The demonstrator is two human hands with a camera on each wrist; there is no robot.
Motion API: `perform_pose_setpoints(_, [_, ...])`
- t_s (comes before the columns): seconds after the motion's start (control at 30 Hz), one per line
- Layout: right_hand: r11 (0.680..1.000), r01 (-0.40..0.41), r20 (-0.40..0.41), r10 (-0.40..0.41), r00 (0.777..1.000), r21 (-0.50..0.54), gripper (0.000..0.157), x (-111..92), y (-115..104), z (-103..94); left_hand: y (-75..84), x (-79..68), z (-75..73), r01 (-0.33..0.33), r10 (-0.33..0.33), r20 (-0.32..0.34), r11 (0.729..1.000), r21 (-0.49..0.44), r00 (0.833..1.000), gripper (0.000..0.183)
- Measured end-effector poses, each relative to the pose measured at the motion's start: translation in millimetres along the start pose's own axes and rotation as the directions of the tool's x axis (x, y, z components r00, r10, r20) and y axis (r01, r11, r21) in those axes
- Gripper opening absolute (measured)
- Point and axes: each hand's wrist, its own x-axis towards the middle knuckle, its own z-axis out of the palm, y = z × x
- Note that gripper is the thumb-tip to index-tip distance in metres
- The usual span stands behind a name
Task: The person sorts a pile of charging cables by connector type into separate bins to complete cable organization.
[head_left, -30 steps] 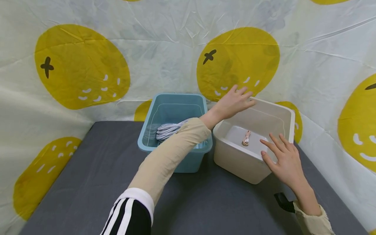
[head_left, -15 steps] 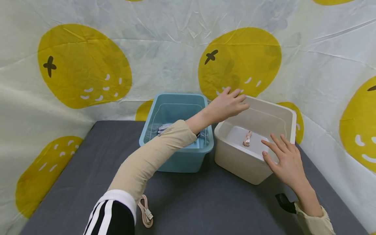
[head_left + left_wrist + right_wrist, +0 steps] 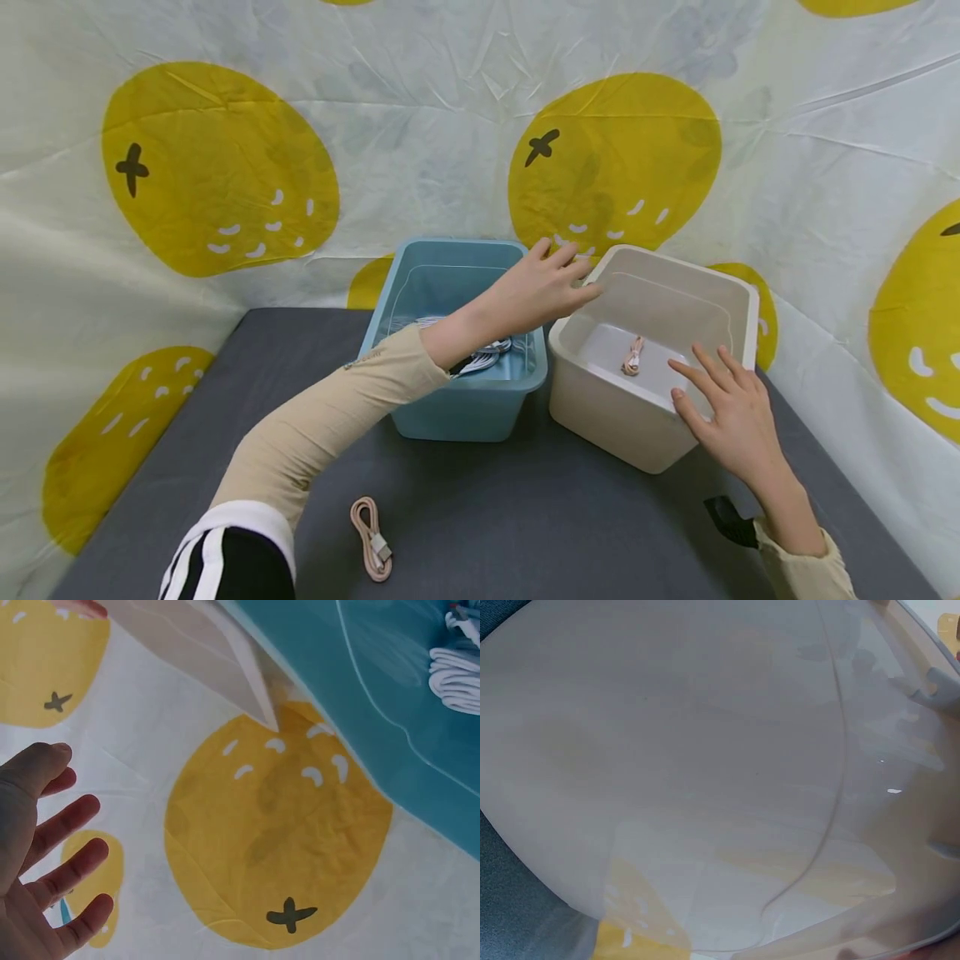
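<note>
My left hand [image 3: 540, 287], fingers spread and holding nothing, hovers over the gap between the blue bin [image 3: 468, 412] and the beige bin [image 3: 611, 425]. Its loosely bent fingers also show in the left wrist view. My right hand [image 3: 727, 417] lies at the right front rim of the beige bin with its fingers extended. On that bin's floor lies a small coiled pink cable [image 3: 632, 357]. White cables [image 3: 486, 358] sit in the blue bin, partly hidden by my left arm; one white coil [image 3: 456, 679] shows in the left wrist view.
Another coiled pink cable [image 3: 371, 542] with a USB plug lies on the dark grey tabletop [image 3: 480, 517], in front of the blue bin. A white cloth [image 3: 420, 125] with yellow fruit prints hangs behind both bins. The beige bin stands at an angle.
My left hand has drawn back leftward from over the beige bin. Its forearm has shifted left, uncovering the pink cable on the table. My right hand stays in place.
</note>
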Motion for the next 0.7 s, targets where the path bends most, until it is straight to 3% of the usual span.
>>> perform_pose_setpoints(0.13, [1.000, -0.004, 0.005, 0.004, 1.000, 0.000, 0.036, -0.3, 0.4, 0.7, 0.7, -15.9, -3.8, 0.004, -0.004, -0.013, 1.000, -0.013, 1.000, 0.018])
perform_pose_setpoints(0.43, [1.000, -0.004, 0.010, 0.003, 1.000, 0.004, 0.036, 0.9, -0.5, 1.0, 2.0, -54.9, -3.8, 0.012, -0.015, -0.129, 1.000, -0.027, 0.992, 0.010])
perform_pose_setpoints(0.7, [1.000, -0.010, 0.017, 0.010, 1.000, 0.002, 0.036, 0.8, -0.7, 0.7, 4.1, -85.8, -3.3, 0.011, -0.017, -0.161, 0.999, -0.038, 0.987, 0.011])
